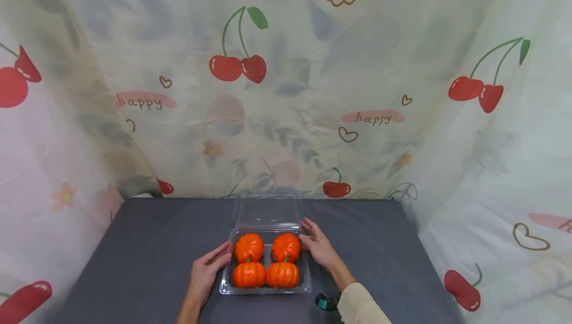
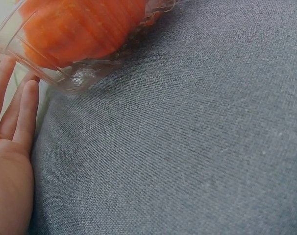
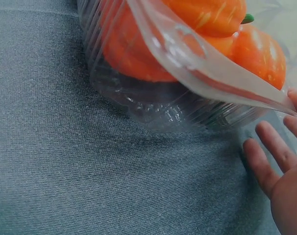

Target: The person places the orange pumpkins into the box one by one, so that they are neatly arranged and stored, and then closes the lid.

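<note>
A clear plastic clamshell container (image 1: 226, 284) stands on the table with its lid (image 1: 268, 210) folded up and back. Four would be a count, so: several small orange pumpkins (image 1: 249, 275) with green stems fill its base in two rows. Along the container's left wall, my left hand (image 1: 204, 272) touches the side with extended fingers (image 2: 27, 115). My right hand (image 1: 321, 247) is at the right side near the hinge, fingertips at the rim. In the right wrist view its lower fingers (image 3: 273, 147) are spread and fairly straight beneath the rim.
A dark grey cloth covers the table (image 1: 156, 254). Behind it and on both sides hangs a pale curtain (image 1: 286, 115) printed with cherries, hearts and flowers. A black band with a teal patch (image 1: 322, 304) shows beside the right sleeve (image 1: 362, 305).
</note>
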